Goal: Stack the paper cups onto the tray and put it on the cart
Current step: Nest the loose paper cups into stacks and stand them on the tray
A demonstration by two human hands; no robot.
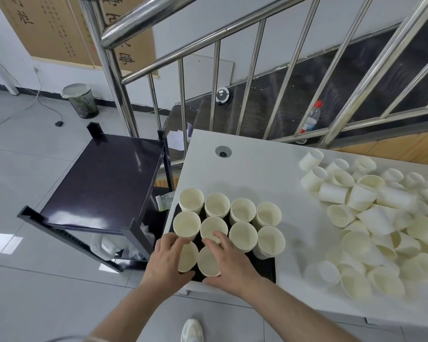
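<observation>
Gripping cup stacks [214,228] on the tray [266,267], no legible print anywhere.

Bare forearms, no sleeves; white sneaker [192,330] below.

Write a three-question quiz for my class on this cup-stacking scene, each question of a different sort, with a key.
1. True or false: the black tray already sits on the cart.
2. How many cup stacks stand upright on the tray?
3. Multiple choice: the loose cups lie (A) on the cart, (B) on the floor, (C) on the table, to the right of the tray.

Key: 1 false, the tray is on the table; 2 ten; 3 C. Both hands, left hand and right hand, grip the two nearest stacks.
</observation>
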